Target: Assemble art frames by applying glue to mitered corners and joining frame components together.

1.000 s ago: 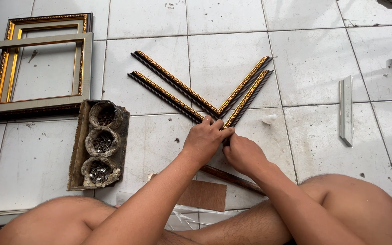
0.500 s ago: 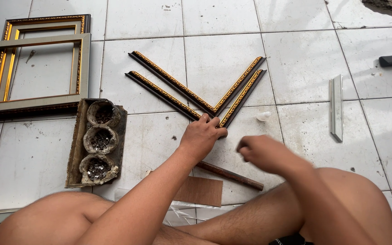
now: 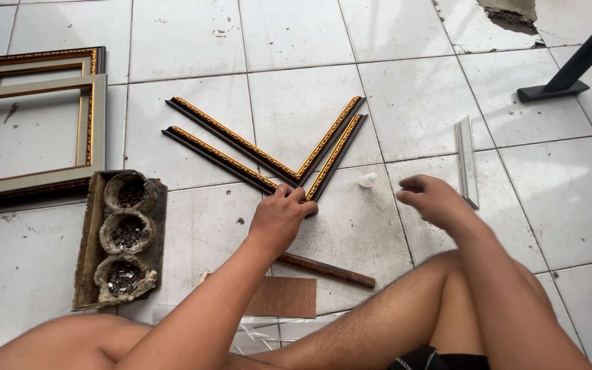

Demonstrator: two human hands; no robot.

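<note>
The left hand [image 3: 281, 218] presses down on the corner where two pairs of dark mouldings [image 3: 268, 161] with gold trim meet in a V on the tiled floor [image 3: 310, 41]. Its fingers [image 3: 289, 197] lie flat and close together over the joint, holding the strips in place rather than gripping them. The V opens away from the person, one arm running up-left and the other up-right from the hand.

The right hand [image 3: 433, 200] hovers above the floor, well right of the V's corner, touching nothing. It is blurred; its fingers look loosely curled and hold nothing.

Between that hand and the V's corner sits a small white object [image 3: 368, 179], too small to tell what it is. Right of the right hand lies a pale metal strip [image 3: 466, 161]. Just below the left hand a rusty rod [image 3: 327, 270] lies on the floor, one end hidden under the wrist, with a brown board [image 3: 284, 297] beside it. Left of the V stands a worn tray [image 3: 87, 240] carrying three bowls [image 3: 126, 234] of small metal bits, and beyond it two stacked frames [image 3: 35, 123]. A black stand [image 3: 570, 68] is at the far right.
</note>
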